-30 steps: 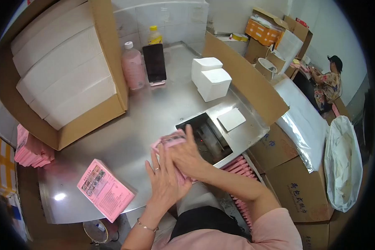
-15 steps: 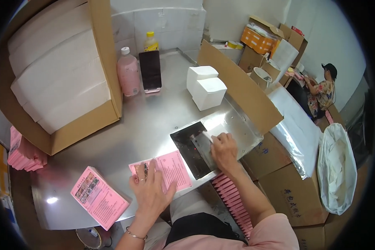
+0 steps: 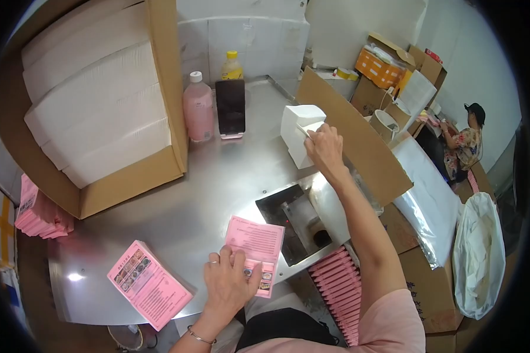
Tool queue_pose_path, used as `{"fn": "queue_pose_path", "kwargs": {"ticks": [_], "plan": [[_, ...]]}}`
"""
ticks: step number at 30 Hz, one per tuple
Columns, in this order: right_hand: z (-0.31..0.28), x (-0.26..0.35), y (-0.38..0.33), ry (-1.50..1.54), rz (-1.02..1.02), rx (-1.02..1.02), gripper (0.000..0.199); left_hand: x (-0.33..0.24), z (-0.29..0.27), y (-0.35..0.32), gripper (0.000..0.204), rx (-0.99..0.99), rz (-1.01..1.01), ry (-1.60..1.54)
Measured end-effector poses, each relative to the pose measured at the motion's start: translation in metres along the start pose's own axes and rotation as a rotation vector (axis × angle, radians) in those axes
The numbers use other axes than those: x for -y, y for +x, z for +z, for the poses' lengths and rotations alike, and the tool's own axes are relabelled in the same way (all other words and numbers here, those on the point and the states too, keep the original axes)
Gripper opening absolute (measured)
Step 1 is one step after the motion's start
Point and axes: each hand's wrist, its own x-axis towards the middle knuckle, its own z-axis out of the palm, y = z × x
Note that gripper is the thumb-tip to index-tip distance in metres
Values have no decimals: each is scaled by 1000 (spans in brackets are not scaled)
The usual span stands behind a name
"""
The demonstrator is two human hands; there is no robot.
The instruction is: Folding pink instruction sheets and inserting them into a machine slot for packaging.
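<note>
My left hand [image 3: 232,288] lies on a pink printed packet [image 3: 255,240] near the table's front edge. Its fingers are stretched over the packet's left side, with the thumb apart. Further out, my right hand [image 3: 325,150] is closed at the nearer of two white napkin stacks [image 3: 303,112]. A thin white piece [image 3: 302,130] juts from its fingertips; whether it is a loose napkin or something else is unclear. Left of my left hand lies a pile of similar pink packets [image 3: 149,286].
A dark rectangular opening [image 3: 277,215] with a red light is set in the metal table [image 3: 218,182]. Pink packets [image 3: 335,282] line up below it. A napkin carton [image 3: 129,185], pink bottle [image 3: 198,112] and phone [image 3: 231,106] stand behind. Another person [image 3: 468,138] sits far right.
My right hand has moved from the table opening up to the white napkin stacks. The pink packet under my left hand now lies turned, its printed pictures toward me.
</note>
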Motion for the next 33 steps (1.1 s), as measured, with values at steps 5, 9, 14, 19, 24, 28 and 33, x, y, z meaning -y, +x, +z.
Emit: {"fn": "queue_pose_path", "kwargs": {"ticks": [5, 9, 14, 19, 24, 28, 33], "plan": [[-1, 0, -10, 115, 6, 9, 24, 2, 1, 0, 40, 24, -13, -6], [-2, -3, -6, 170, 39, 14, 25, -3, -3, 2, 40, 13, -29, 6], [2, -8, -15, 187, 36, -75, 27, -6, 1, 1, 42, 56, -23, -4], [-33, 28, -66, 269, -217, -118, 43, -1, 4, -6, 51, 173, 120, -72], [-107, 125, -219, 676, -777, 111, 34, 13, -17, -3, 63, 145, -89, -147], [-46, 138, -179, 487, -550, 222, 30, -11, -15, 3, 84, 241, 31, -131], [-18, 115, -155, 362, -389, 592, 43, 4, -40, -10, 70, 164, -12, -171]]}}
